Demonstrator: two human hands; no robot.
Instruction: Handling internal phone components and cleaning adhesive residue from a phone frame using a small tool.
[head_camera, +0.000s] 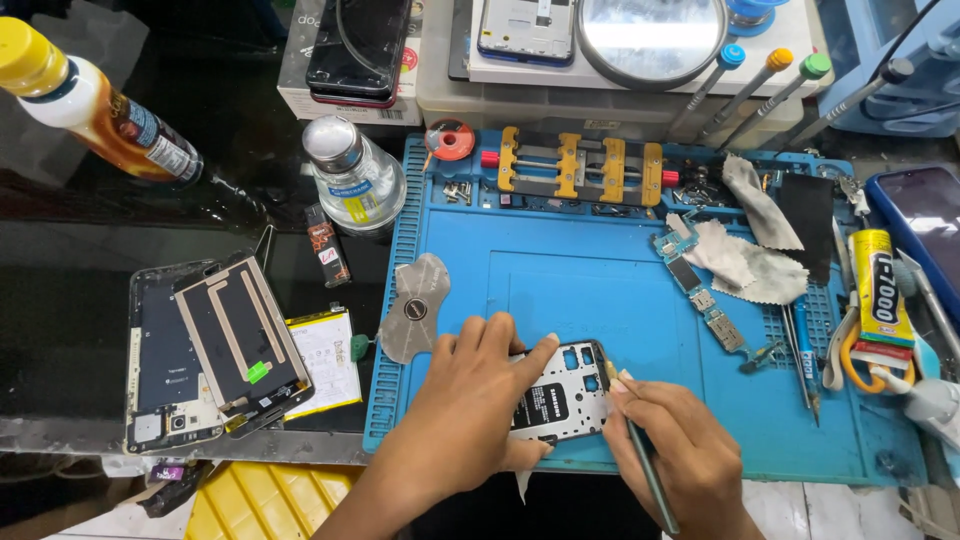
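The opened phone (560, 395) lies face down at the near edge of the blue mat (600, 290), close to the body where both hands reach it easily. The left hand (470, 400) lies flat across it, fingers spread, pinning it so it cannot slide. The right hand (670, 440) is clamped pen-style on a thin tool (640, 455), its tip at the phone's right edge.
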